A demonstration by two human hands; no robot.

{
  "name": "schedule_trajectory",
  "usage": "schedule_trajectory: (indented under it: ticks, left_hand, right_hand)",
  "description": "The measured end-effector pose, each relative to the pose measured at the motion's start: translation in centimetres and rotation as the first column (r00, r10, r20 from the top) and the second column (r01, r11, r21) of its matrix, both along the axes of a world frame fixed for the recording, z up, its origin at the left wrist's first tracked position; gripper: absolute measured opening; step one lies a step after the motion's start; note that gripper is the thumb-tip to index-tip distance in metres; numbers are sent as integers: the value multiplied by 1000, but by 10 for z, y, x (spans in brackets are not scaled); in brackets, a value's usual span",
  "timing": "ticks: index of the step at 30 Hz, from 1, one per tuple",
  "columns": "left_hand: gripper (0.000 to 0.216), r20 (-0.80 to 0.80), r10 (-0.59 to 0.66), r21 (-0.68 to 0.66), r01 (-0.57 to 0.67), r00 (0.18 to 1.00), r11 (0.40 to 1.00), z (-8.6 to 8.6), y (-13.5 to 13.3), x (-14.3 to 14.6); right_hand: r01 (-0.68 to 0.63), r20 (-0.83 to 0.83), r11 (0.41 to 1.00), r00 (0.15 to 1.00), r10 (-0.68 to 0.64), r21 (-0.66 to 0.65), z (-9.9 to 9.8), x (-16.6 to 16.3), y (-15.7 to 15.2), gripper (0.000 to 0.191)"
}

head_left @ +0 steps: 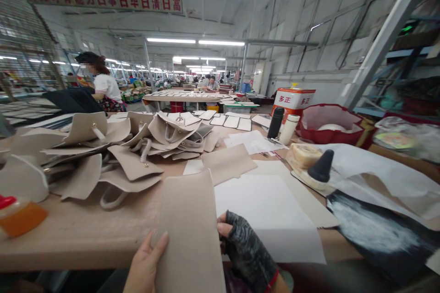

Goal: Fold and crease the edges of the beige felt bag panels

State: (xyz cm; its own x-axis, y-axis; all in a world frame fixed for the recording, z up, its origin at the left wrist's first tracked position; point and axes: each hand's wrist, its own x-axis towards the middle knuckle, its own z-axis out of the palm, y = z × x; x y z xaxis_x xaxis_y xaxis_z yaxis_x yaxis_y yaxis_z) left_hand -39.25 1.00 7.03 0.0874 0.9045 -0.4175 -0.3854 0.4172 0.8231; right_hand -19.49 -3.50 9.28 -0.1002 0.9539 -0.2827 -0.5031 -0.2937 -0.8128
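Observation:
A long beige leather panel [189, 224] stands tilted in front of me at the table's edge. My left hand [147, 256], bare, grips its left side with the thumb on the near face. On the right edge, my right hand [240, 242], in a dark fingerless glove, holds the same panel; some of its fingertips are hidden behind it. Just beyond lies another flat beige panel [228, 162]. White paper sheets [264, 206] spread over the table to the right of the panel.
Beige bag pieces with handles [132, 160] are heaped at left, near a glue bottle [22, 215]. At right are a black cone on a pale block [321, 167], a white-smeared black sheet [374, 224], two bottles [276, 123] and a red basin [330, 123]. A person [106, 87] stands at far left.

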Motion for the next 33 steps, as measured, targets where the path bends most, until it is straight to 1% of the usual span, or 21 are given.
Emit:
schedule_trajectory:
  ticks: [2,3,4,5,6,7,8,9,10,11,12,13,15,18,20,23,26,29,33]
  left_hand:
    - [66,-77,6,71,-1,997,998,-1,9,1]
    - [67,-138,35,135,-16,990,991,-1,13,2]
    - [65,-220,92,230,-40,971,972,-1,16,4]
    - [62,-313,176,354,-58,933,933,1,19,7]
    - [55,-399,277,489,-52,874,871,4,20,11]
    - [47,-472,357,596,-7,806,803,7,20,16]
    - [36,-536,383,650,79,752,756,11,18,21]
    - [28,-598,342,650,189,725,736,14,16,27]
    - [26,-652,248,609,299,716,735,17,14,33]
    - [29,-685,136,547,382,716,745,19,12,39]
    - [33,-692,30,487,436,721,757,19,11,44]
    - [36,-674,-48,443,455,737,773,18,11,48]
    - [41,-600,-117,401,425,791,811,13,13,52]
    - [44,-497,-175,386,398,850,832,5,19,51]
    - [44,-461,-209,380,405,862,831,2,21,48]
    - [42,-440,-249,376,429,863,821,2,22,44]
    - [40,-451,-243,408,440,859,800,4,22,43]
    - [38,-447,-224,432,428,866,794,5,21,43]
    - [35,-433,-164,475,379,887,794,4,16,45]
  right_hand:
    - [-24,23,1000,999,23,14,4,3,1,20]
    - [-26,44,998,999,23,55,6,3,2,20]
    - [-22,70,994,997,15,108,7,3,5,20]
    - [-14,98,986,995,-2,165,8,2,8,20]
    - [-6,123,978,992,-21,210,8,1,12,21]
    - [-5,147,973,989,-30,229,6,-1,16,21]
    - [-8,169,975,985,-30,220,4,-4,20,22]
    - [-15,194,978,981,-26,206,0,-6,24,23]
    - [-22,225,980,974,-24,200,-3,-8,28,24]
    - [-28,265,978,964,-28,206,-6,-10,32,26]
    - [-39,311,975,950,-32,221,-9,-12,34,27]
    - [-55,359,969,933,-37,242,-10,-14,37,28]
    - [-90,438,960,898,-37,266,-11,-16,40,28]
    - [-133,482,959,876,-5,250,-9,-20,45,26]
    - [-145,470,963,882,21,229,-9,-22,47,27]
    - [-148,415,968,908,52,203,-9,-24,51,31]
    - [-156,386,971,920,75,184,-9,-25,52,34]
    - [-151,378,976,922,82,155,-5,-27,51,31]
    - [-134,448,978,892,50,157,6,-28,47,22]
